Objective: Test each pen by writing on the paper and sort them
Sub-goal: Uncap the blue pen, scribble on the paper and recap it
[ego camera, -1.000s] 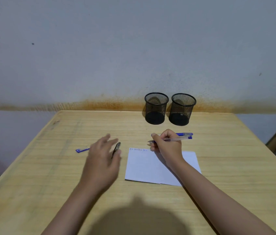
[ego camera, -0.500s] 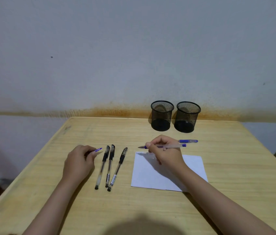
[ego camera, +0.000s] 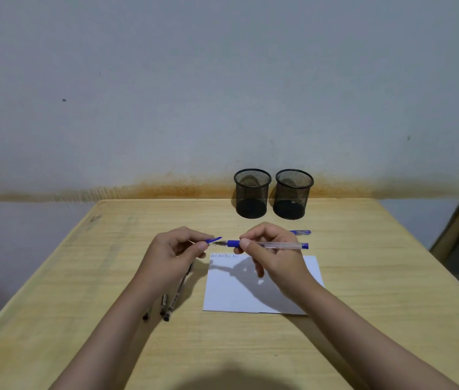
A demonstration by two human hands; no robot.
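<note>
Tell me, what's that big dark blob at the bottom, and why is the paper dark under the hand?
Head view: the blob on the table looks like the person's own shadow; light from behind also throws the right hand's shadow across the paper; the table edges splay outwards, wide-angle distortion.

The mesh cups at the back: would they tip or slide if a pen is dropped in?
Both mesh cups look empty and light, so a nudge probably slides them. Their wide, flat bases suggest tipping is unlikely. A pen dropped in should simply lean against the wall.
</note>
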